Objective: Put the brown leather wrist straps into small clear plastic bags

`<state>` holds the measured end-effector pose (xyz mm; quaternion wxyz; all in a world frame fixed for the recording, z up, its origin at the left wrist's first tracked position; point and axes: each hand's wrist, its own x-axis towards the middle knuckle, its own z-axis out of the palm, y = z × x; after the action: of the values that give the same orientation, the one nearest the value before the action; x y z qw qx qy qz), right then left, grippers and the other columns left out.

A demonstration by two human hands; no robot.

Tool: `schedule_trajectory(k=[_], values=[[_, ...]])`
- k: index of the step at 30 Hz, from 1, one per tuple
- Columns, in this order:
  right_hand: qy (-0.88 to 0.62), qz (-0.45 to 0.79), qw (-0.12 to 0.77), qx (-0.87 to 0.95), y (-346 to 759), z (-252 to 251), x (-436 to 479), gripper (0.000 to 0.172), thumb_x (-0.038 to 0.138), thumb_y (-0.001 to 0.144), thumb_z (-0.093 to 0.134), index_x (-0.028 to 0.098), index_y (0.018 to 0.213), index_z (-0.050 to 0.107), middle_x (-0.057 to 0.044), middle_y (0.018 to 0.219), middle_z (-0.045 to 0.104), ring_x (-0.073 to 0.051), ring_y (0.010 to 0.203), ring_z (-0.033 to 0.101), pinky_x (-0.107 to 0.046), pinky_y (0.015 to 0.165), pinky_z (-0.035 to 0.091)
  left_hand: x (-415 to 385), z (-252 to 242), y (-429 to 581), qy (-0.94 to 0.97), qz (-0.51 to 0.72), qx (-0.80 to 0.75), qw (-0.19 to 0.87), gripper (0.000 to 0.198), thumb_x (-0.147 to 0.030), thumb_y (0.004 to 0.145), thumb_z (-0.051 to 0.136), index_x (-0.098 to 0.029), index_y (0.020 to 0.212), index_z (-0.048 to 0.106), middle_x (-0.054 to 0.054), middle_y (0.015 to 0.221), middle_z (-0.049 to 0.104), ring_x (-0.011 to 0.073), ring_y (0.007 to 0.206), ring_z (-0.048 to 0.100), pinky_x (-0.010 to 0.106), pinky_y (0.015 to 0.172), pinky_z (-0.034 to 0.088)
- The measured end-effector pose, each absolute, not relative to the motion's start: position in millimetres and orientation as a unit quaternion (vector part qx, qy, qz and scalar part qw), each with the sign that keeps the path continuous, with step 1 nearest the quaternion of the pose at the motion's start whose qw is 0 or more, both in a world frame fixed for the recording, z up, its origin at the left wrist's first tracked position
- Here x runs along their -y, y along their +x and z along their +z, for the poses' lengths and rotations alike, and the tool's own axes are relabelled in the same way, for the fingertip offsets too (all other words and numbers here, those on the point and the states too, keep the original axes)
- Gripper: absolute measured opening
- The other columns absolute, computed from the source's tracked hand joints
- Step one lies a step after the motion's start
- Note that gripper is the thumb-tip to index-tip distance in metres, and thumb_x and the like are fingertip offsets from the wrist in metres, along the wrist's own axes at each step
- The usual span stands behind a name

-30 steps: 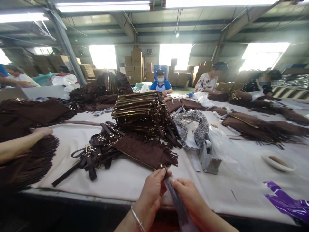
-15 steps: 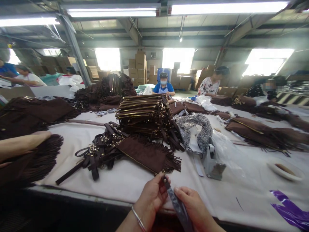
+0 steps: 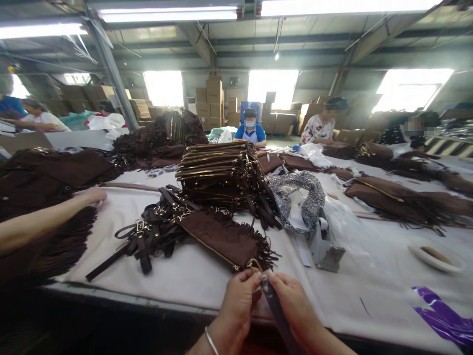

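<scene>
In the head view, a dark brown fringed bag [image 3: 221,239] with a gold zip lies in front of me on the white cloth. A brown strap [image 3: 274,306] hangs down from a gold clasp [image 3: 254,265] at the bag's near right corner. Just below the clasp, my left hand [image 3: 239,298] pinches the top of the strap. My right hand [image 3: 295,301] is closed on the same end, its fingertips close to the left ones. Exactly what the fingertips hold is partly hidden. Left of the bag lies a heap of dark straps with buckles [image 3: 148,227].
Behind the bag rises a stack of brown zipped bags [image 3: 218,175]. A grey tape dispenser [image 3: 327,246] stands right, beside patterned fabric [image 3: 318,197] and a tape roll [image 3: 436,254]. Purple plastic [image 3: 443,315] lies at the right. A co-worker's arm [image 3: 55,217] reaches in from the left.
My right hand has moved up the strap to its top end, beside my left fingers. Both hands sit slightly further right. The co-worker's arm at the left has reached further right.
</scene>
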<state>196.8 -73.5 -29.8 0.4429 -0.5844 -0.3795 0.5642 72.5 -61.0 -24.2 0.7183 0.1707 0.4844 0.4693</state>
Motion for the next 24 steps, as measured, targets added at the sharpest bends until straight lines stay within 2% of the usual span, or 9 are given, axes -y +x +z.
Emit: schedule_trajectory(k=[3, 9, 12, 15, 19, 24], values=[[-0.555, 0.597, 0.459, 0.354, 194.1, -32.3, 68.9, 0.045, 0.060, 0.076, 0.062, 0.015, 0.069, 0.059, 0.001, 0.057, 0.056, -0.012, 0.052, 0.048, -0.023, 0.050, 0.035, 65.2, -24.0, 73.5, 0.192, 0.469, -0.476, 0.719, 0.021, -0.026, 0.065, 0.080, -0.013, 0.077, 0.068, 0.003, 0.075, 0.066, 0.0116, 0.068, 0.060, 0.023, 0.066, 0.048], [-0.518, 0.652, 0.403, 0.381, 193.5, -32.7, 74.6, 0.044, 0.055, 0.066, 0.074, 0.013, 0.074, 0.063, 0.000, 0.059, 0.062, -0.011, 0.051, 0.049, -0.023, 0.051, 0.036, 71.2, -29.7, 66.8, 0.180, 0.473, -0.444, 0.739, 0.017, -0.018, 0.065, 0.078, -0.012, 0.078, 0.068, 0.004, 0.072, 0.068, 0.0148, 0.065, 0.064, 0.025, 0.063, 0.051], [-0.530, 0.650, 0.403, 0.367, 193.0, -29.1, 77.5, 0.039, 0.051, 0.066, 0.073, 0.014, 0.069, 0.061, 0.002, 0.054, 0.057, -0.009, 0.048, 0.043, -0.022, 0.049, 0.031, 68.5, -30.6, 57.5, 0.076, 0.475, -0.410, 0.775, 0.018, -0.023, 0.074, 0.073, -0.011, 0.084, 0.065, 0.010, 0.081, 0.072, 0.0183, 0.073, 0.068, 0.028, 0.068, 0.056], [-0.544, 0.643, 0.382, 0.381, 192.7, -25.8, 81.4, 0.036, 0.047, 0.067, 0.072, 0.016, 0.063, 0.056, 0.006, 0.048, 0.048, -0.007, 0.046, 0.034, -0.022, 0.046, 0.022, 61.7, -28.2, 48.3, -0.002, 0.506, -0.430, 0.748, 0.020, -0.027, 0.078, 0.072, -0.012, 0.088, 0.061, 0.011, 0.083, 0.072, 0.0196, 0.075, 0.070, 0.029, 0.068, 0.058], [-0.552, 0.651, 0.355, 0.380, 193.0, -24.8, 83.2, 0.038, 0.051, 0.067, 0.069, 0.018, 0.062, 0.053, 0.007, 0.046, 0.044, -0.007, 0.044, 0.031, -0.023, 0.045, 0.019, 55.7, -24.9, 43.2, 0.077, 0.524, -0.480, 0.699, 0.026, -0.020, 0.073, 0.077, -0.015, 0.091, 0.059, 0.008, 0.081, 0.073, 0.0180, 0.068, 0.070, 0.027, 0.061, 0.057], [-0.579, 0.590, 0.361, 0.432, 188.5, -25.9, 64.9, 0.040, 0.054, 0.070, 0.064, 0.016, 0.059, 0.056, 0.005, 0.046, 0.046, -0.009, 0.045, 0.035, -0.024, 0.046, 0.025, 54.5, -32.6, 46.8, 0.151, 0.503, -0.522, 0.672, 0.032, -0.026, 0.068, 0.081, -0.013, 0.090, 0.063, 0.011, 0.087, 0.074, 0.0197, 0.073, 0.070, 0.028, 0.065, 0.055]])
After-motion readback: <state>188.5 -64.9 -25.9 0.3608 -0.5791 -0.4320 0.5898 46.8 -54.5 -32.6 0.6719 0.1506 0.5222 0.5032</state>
